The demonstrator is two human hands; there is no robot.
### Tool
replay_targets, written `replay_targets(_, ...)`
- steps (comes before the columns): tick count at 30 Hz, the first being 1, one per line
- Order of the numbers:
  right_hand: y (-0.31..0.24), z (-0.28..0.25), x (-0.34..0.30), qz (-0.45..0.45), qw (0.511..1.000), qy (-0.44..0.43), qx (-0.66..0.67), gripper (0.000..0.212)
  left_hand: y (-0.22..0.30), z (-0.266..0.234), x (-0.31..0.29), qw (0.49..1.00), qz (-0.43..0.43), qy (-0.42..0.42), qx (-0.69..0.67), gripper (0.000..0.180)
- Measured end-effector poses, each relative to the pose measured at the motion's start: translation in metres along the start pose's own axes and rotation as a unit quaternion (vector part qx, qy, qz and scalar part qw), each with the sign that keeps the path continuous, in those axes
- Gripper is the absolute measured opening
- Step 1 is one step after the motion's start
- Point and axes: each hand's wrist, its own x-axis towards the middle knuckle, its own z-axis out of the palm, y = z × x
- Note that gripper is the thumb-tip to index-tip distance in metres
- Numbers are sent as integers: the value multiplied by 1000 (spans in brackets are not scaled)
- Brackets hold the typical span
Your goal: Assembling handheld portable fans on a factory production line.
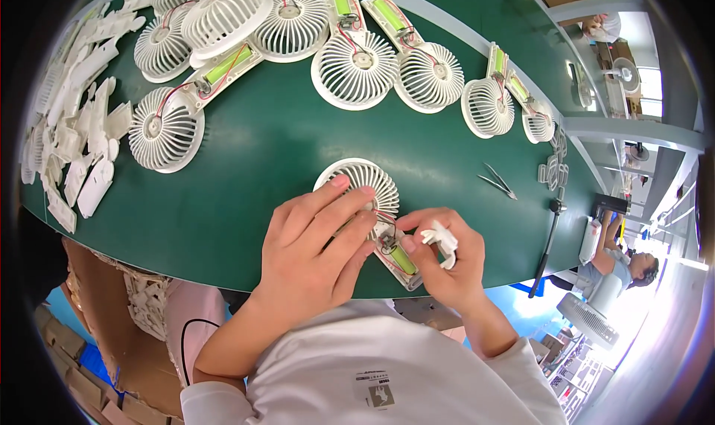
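A white fan housing (365, 173) lies on the green table near its front edge, its round slatted grille facing up. Its handle points toward me and holds a green battery cell (403, 259) with thin red and dark wires. My left hand (309, 239) lies across the grille, fingers over the slats and thumb along the handle, holding the housing. Just right of the handle, my right hand (450, 265) has a small white plastic piece (441, 239) tucked in its curled fingers. Its thumb and forefinger tips are close together at the wires; whether they pinch one is too small to tell.
Several similar fan housings (356, 68) with batteries lie along the table's far side. White plastic parts (82, 142) pile up at the left. Tweezers (497, 182) lie to the right. A cardboard box (123, 313) stands below the left edge. Another person (614, 261) sits at far right.
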Motion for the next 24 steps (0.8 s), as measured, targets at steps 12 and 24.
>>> replay_targets(12, -4, -2, 2, 52, 995, -85, -22, 12, 1, -2, 0, 1000, 5, -2, -8, 27)
replay_targets(24, -13, -28, 31, 256, 947, -108, 159, 14, 2, -5, -24, 982, 59, -151, 101, 45)
